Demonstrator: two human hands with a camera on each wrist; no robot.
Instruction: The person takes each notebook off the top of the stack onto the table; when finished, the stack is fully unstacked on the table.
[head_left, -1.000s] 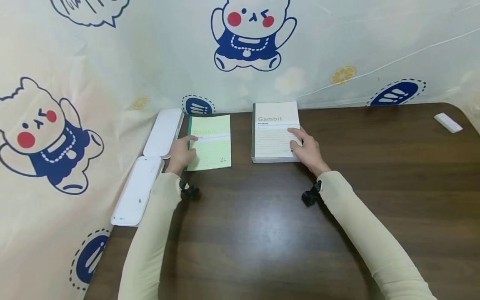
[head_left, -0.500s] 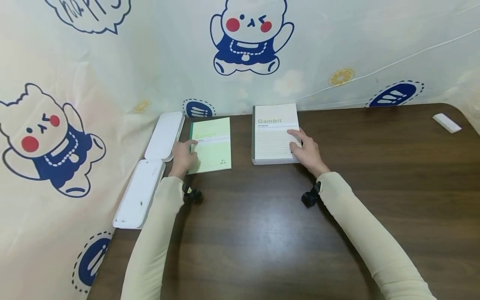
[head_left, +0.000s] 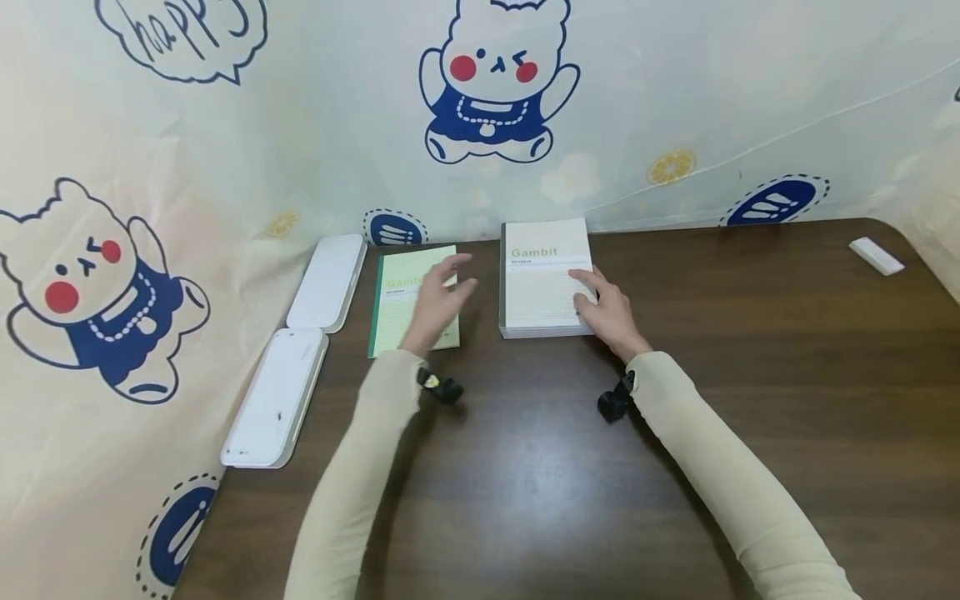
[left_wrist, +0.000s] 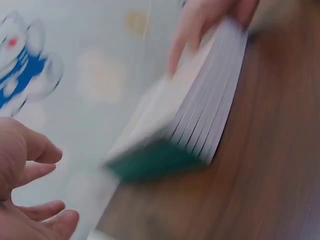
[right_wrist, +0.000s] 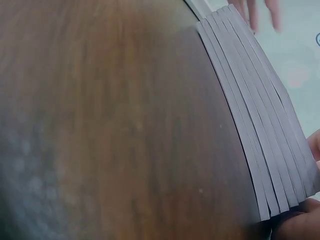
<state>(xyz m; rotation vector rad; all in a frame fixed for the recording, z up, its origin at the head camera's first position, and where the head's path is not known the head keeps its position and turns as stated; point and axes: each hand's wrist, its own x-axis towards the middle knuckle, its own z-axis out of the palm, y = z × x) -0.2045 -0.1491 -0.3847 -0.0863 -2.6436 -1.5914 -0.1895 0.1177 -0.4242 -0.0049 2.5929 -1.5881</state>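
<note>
Overhead, left hand (head_left: 438, 304) is hovering over the green notebook (head_left: 397, 321), fingers spread, gripping nothing; right hand (head_left: 603, 304) is pressing the right edge of the notebook stack (head_left: 540, 287) on the table (head_left: 600, 483). Green one is lying apart, likely not yet stacked. Left wrist view: blurry, fingers (left_wrist: 42, 212) loose and empty. Right wrist view: fingertips (right_wrist: 300, 225) touching the stack's bottom corner.

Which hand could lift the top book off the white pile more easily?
Probably the right hand. Its fingers already rest on the right edge of the white notebook stack, while the left hand hovers open above the green notebook, touching nothing.
</note>
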